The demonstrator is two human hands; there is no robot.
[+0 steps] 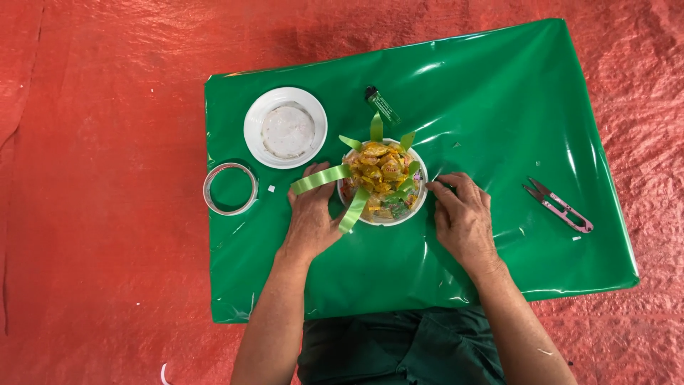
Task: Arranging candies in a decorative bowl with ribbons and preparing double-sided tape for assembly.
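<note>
A round white container (422, 191) full of wrapped yellow and orange sweets (380, 175) stands on a glossy green sheet (499, 107). Several light green ribbon strips (319, 179) stick out around its rim. My left hand (311, 217) rests against the container's left side, fingers touching the rim under a ribbon strip. On the right side my right hand (464, 217) lies with its fingertips on the rim. Neither hand lifts anything.
A white lid or dish (285, 127) lies to the upper left. A clear tape roll (229, 188) sits at the sheet's left edge. A green lighter (382, 105) lies behind the container, pink thread snips (560, 206) to the right. Red matting (107, 214) surrounds the sheet.
</note>
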